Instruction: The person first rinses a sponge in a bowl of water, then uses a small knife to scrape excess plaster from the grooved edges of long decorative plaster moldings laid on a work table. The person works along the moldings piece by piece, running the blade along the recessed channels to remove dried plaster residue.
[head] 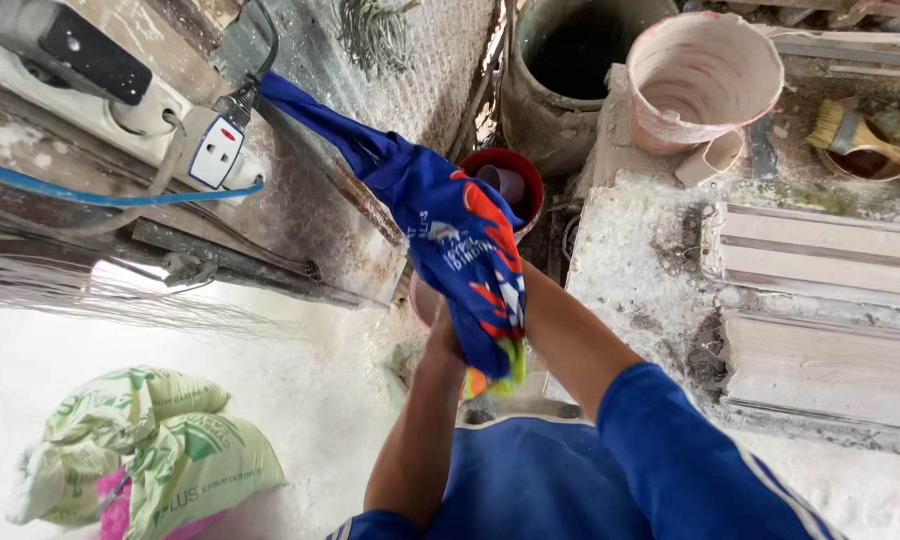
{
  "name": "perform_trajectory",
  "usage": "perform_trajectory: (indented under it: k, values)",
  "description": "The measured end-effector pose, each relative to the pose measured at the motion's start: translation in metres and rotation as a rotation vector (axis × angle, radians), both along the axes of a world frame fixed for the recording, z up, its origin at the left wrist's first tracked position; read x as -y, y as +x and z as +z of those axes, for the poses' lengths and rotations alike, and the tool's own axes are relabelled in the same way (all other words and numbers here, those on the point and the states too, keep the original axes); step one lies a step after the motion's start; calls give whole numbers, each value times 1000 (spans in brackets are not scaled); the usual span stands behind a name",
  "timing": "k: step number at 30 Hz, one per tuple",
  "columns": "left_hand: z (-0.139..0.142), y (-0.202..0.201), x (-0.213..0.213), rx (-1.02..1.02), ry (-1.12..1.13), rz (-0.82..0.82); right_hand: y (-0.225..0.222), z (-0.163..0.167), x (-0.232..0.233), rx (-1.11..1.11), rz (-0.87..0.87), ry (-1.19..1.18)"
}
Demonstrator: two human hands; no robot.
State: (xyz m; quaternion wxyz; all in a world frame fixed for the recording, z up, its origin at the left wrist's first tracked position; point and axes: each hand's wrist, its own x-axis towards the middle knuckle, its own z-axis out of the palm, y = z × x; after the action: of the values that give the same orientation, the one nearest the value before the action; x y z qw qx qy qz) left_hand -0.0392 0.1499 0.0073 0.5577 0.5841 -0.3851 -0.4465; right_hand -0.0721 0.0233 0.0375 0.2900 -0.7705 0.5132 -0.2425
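A blue cloth (450,225) with orange and white print hangs from the upper left down to the middle of the view. Both my hands are wrapped in its lower end. My left hand (442,335) shows only partly at the cloth's left side, fingers closed into the fabric. My right hand is hidden under the cloth; only its forearm (570,335) in a blue sleeve shows, reaching in from the lower right.
A red bowl (510,170) sits behind the cloth. Two buckets, a grey one (560,70) and a plaster-smeared one (705,75), stand at the top. A brush (850,130) lies in a dish. White moulded strips (820,250) lie right. A power strip (210,150) and green sacks (160,450) are left.
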Motion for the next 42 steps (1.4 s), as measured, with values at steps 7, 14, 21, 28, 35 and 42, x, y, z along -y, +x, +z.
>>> perform_trajectory:
  k: [7, 14, 21, 28, 35, 42]
  values:
    - [26, 52, 51, -26, -53, 119, -41, 57, -43, 78, 393, -193]
    - [61, 28, 45, 48, -174, 188, -57, 87, -35, 525, 175, -47]
    - [41, -5, 61, 43, -48, -45, -57, 93, -37, 698, 104, 49]
    - [58, 37, 84, 21, -122, 100, -47, 119, -88, 802, -103, 548]
    - [66, 1, 54, 191, -133, 73, -58, 104, -36, 127, -564, 113]
    - [67, 44, 90, 115, -71, 36, -59, 45, -25, 68, 26, -271]
